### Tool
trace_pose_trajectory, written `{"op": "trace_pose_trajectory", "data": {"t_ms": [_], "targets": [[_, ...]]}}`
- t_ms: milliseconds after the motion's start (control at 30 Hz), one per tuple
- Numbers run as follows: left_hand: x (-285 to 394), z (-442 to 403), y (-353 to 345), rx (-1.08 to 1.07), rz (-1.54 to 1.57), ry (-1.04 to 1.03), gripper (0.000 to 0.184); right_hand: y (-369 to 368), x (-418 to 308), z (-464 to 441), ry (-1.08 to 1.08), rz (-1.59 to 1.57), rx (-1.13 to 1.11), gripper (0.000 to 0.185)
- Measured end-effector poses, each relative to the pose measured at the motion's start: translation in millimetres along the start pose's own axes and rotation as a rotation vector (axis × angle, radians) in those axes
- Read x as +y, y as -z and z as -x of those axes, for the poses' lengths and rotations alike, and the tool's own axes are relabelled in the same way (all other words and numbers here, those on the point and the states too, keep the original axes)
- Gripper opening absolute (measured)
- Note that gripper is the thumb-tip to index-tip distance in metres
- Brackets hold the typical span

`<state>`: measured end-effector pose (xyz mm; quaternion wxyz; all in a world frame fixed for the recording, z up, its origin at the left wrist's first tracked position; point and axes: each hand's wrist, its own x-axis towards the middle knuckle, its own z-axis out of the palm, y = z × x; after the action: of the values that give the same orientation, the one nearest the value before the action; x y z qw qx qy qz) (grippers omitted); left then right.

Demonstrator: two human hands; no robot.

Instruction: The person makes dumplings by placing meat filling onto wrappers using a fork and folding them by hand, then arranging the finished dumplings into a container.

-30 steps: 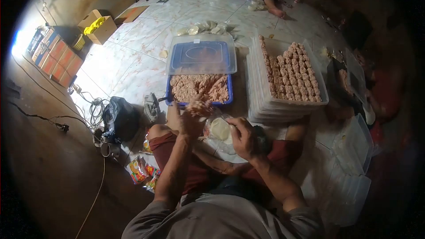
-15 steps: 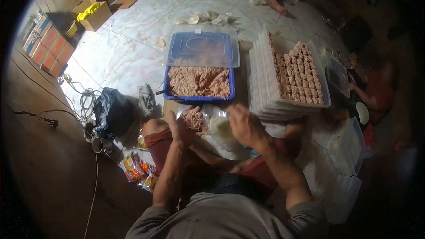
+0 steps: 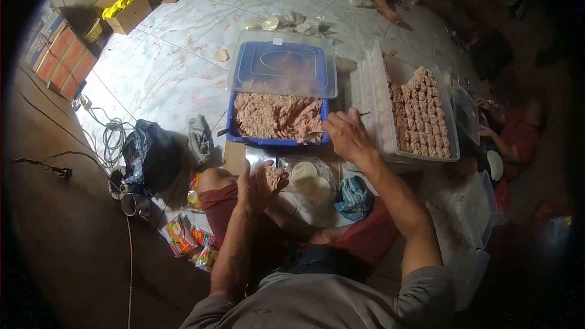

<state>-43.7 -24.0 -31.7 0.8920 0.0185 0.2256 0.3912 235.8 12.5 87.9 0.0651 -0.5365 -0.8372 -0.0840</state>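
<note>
**Spoon at the tub, lump in the palm**

Here's the right hand (image 3: 348, 137) at the near right corner of the blue tub (image 3: 268, 142), fingers closed on a spoon (image 3: 314, 136). A dark handle tip pokes out behind the knuckles, the grip covers the middle, and the bowl is hard to separate from the pinkish mixture (image 3: 271, 114) at the rim. That mixture fills the near part of the tub; the far part sits under a see-through lid (image 3: 281, 64), hazy at best.

Over to the left hand (image 3: 248, 190), palm up and cupped around a pinkish lump (image 3: 272, 176). The fingers beneath are mostly hidden, and whether anything lies under the lump, I can't tell. A shiny surface (image 3: 259, 156) shows just beyond, partly masked by that hand.

Between the hands and the lap, pale round sheets (image 3: 304, 172) lie on crinkled clear plastic (image 3: 332, 176), a teal cloth (image 3: 352, 198) beside them. To the right, the top tray (image 3: 426, 157) of a stack carries rows of small lumps (image 3: 423, 113); the right forearm crosses its near corner. Farther right, a person in red (image 3: 521, 137) dissolves into shadow, and up top a bare leg (image 3: 385, 7) belongs to someone cut off by the frame.
</note>
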Motion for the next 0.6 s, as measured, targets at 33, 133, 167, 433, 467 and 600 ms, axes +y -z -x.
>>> {"op": "trace_pose_trajectory", "data": {"t_ms": [33, 133, 167, 433, 467, 600], "targets": [[1, -3, -7, -0.089, 0.063, -0.011, 0.079, 9, 0, 5, -0.001, 0.004, -0.003, 0.010], [4, -19, -7, -0.172, 0.033, 0.081, 0.091, 39, -12, 21, -0.161, -0.150, 0.026, 0.009], [6, -22, -16, -0.141, 0.012, 0.139, 0.094, 40, -14, 23, -0.161, -0.151, 0.026, 0.009], [0, -6, -53, -0.217, -0.145, 0.176, 0.106, 61, -42, 45, 0.081, -0.324, -0.032, 0.008], [-2, -3, -57, -0.210, -0.157, 0.181, 0.106, 62, -47, 47, 0.097, -0.360, 0.013, 0.009], [-28, -5, -61, -0.196, -0.157, -0.083, 0.099, 50, -71, 77, -0.131, -0.477, -0.017, 0.013]]}}
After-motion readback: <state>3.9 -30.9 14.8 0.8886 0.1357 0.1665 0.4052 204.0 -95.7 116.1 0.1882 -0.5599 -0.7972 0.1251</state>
